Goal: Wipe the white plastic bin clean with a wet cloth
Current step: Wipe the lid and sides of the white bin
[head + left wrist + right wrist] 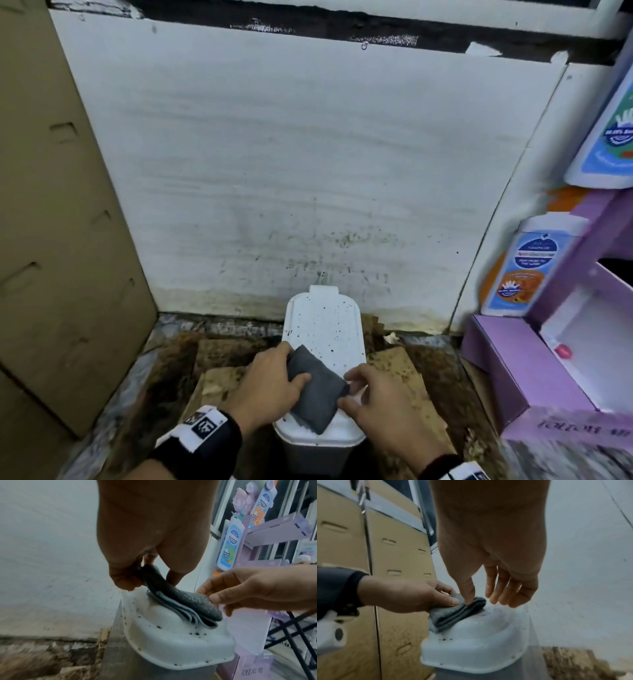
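The white plastic bin (322, 329) stands on the floor against the wall, its closed lid (180, 642) dotted with black specks. A folded grey cloth (315, 390) lies on the near part of the lid. My left hand (294, 365) grips the cloth's left end between thumb and fingers, as the left wrist view (137, 577) shows. My right hand (347, 390) is at the cloth's right edge. In the right wrist view its thumb touches the cloth (450, 615) while the other fingers (505, 595) hang loose above the lid (479, 642).
Tall cardboard boxes (51, 240) close off the left side. A purple display stand (534, 370) with bottles (527, 267) crowds the right. A stained white wall (274, 154) is right behind the bin. Dirty cardboard pieces (404, 370) cover the floor around it.
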